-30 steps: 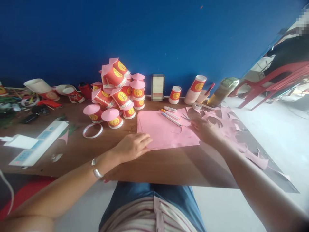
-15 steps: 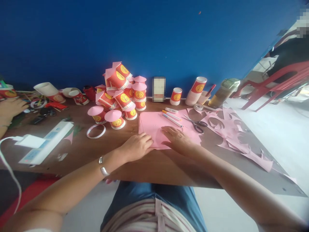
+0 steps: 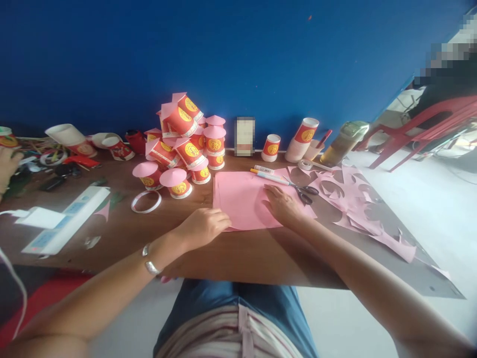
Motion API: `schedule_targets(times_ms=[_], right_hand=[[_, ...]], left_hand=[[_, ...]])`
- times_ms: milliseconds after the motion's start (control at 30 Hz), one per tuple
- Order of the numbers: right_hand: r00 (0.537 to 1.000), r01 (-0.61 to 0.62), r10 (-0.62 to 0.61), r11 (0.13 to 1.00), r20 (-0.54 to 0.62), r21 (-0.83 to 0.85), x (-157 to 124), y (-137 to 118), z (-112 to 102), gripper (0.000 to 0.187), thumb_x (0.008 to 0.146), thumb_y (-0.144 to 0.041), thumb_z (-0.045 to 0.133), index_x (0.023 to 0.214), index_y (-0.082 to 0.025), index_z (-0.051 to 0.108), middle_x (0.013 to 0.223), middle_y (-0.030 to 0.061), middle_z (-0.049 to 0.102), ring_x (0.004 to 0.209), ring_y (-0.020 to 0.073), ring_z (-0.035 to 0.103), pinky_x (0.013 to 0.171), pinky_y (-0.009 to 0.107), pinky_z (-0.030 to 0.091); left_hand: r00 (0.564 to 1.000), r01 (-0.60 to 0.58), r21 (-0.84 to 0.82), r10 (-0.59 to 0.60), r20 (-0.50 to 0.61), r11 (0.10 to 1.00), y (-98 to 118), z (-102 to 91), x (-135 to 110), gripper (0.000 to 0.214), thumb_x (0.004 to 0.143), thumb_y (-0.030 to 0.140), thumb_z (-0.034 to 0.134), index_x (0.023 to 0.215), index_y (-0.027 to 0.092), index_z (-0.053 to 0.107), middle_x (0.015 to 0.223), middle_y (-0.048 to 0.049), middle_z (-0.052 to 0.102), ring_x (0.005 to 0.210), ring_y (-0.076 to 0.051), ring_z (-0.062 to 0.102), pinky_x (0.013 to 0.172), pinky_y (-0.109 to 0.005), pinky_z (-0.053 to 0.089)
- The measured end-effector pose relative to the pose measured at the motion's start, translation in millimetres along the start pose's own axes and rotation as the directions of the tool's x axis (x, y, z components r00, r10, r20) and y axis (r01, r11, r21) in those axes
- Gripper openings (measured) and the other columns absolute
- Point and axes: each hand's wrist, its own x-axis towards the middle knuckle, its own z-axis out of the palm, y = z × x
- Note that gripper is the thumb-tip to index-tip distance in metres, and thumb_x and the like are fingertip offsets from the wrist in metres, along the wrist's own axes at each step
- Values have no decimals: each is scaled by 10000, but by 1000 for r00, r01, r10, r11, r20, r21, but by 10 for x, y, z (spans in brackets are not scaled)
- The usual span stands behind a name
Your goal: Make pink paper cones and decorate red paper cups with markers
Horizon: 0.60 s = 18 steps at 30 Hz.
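While the L hand [image 3: 204, 226] sits at the near-left corner of the pink paper stack [image 3: 238, 196], fingers curled & together (can't tell if they pinch the edge), the R hand [image 3: 281, 205] rests palm-down on the stack's right half, fingers extended w/ thumb set apart, gripping nothing.

The stack lies flat on the brown table [image 3: 231, 256], straight ahead of the person, long axis side to side. R hand reaches farther in over it; L hand is at the edge. Black-handled scissors [image 3: 310, 192] lie just beyond & to the right of the R hand, handles by the stack's right edge, blades angled away toward 2 markers [image 3: 274, 178]. R hand is the nearer of the 2.

Edges: tabletop runs btwn the stack's near side & the table's front edge, so there's room toward the person; also on the L, up to the white-and-red ring [image 3: 146, 211] & cone-topped paper cups [image 3: 189, 151]. R side is tighter: pink paper scraps [image 3: 350, 191] spread just beside the stack.
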Motion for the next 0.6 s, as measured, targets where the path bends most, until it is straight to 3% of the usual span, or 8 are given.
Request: schedule_targets(times_ms=[100, 233, 300, 333, 400, 467, 533, 600], right_hand=[[987, 159, -156, 984, -42, 76, -182, -222, 71, 487, 1026, -308, 522, 1498, -189, 523, 1558, 152, 523, 1462, 289, 480, 1184, 503, 453], [867, 487, -497, 858, 27, 163, -173, -360, 232, 521, 1028, -355, 559, 1534, -257, 483, 1567, 90, 527, 1508, 237, 419, 1263, 470, 340], [910, 405, -414, 904, 41, 140, -89, -255, 246, 538, 1011, -392, 593, 1521, -249, 502, 1567, 97, 525, 1488, 254, 451, 1262, 477, 341], [956, 290, -294, 951, 20, 106, -48, -187, 236, 537, 999, -401, 608, 1502, -228, 530, 1553, 119, 538, 1467, 279, 479, 1244, 486, 373], [992, 128, -129, 990, 2, 60, 14, -94, 203, 531, 1014, -370, 567, 1509, -184, 524, 1552, 157, 530, 1455, 303, 493, 1224, 485, 408], [990, 139, -138, 988, -8, 61, 59, -116, 188, 563, 1026, -377, 533, 1545, -168, 474, 1579, 165, 492, 1467, 311, 476, 1226, 496, 405], [957, 285, -289, 953, 36, 100, 124, -231, 203, 585, 1026, -418, 531, 1560, -192, 450, 1581, 148, 492, 1468, 293, 477, 1222, 484, 414], [943, 320, -328, 941, 63, 111, 236, -349, 218, 591, 1011, -442, 564, 1534, -179, 483, 1584, 146, 490, 1480, 283, 462, 1242, 463, 384]], left_hand=[[1000, 6, 13, -6, -16, 1000, 9, 0, -40, 235, 980, 107, 464, 948, 172, 688, 865, -63, 687, 807, -168, 620, 751, -275, 524], [1000, -14, 31, 15, -13, 999, 22, 9, -39, 232, 978, 103, 470, 897, 170, 677, 836, -57, 679, 793, -168, 615, 741, -273, 521], [999, -35, 21, 35, -20, 999, 26, 7, -36, 229, 976, 99, 474, 919, 173, 683, 851, -56, 688, 805, -169, 620, 745, -273, 522], [999, -42, 15, 42, -24, 999, 27, 5, -38, 229, 975, 97, 475, 936, 175, 687, 864, -56, 694, 812, -169, 622, 748, -273, 523], [999, -44, 5, 44, -28, 999, 28, 2, -48, 230, 973, 96, 476, 961, 179, 690, 883, -58, 700, 818, -168, 624, 752, -271, 526], [999, -33, 0, 33, -26, 999, 27, 3, -61, 231, 972, 98, 474, 975, 180, 691, 893, -62, 700, 820, -167, 624, 755, -271, 530], [1000, -21, -1, 21, -23, 1000, 26, 6, -71, 230, 973, 105, 473, 986, 179, 691, 899, -65, 698, 822, -168, 625, 760, -272, 536], [1000, -14, -4, 14, -25, 1000, 27, 10, -76, 230, 975, 110, 473, 996, 180, 691, 905, -65, 698, 826, -167, 626, 765, -272, 538]])
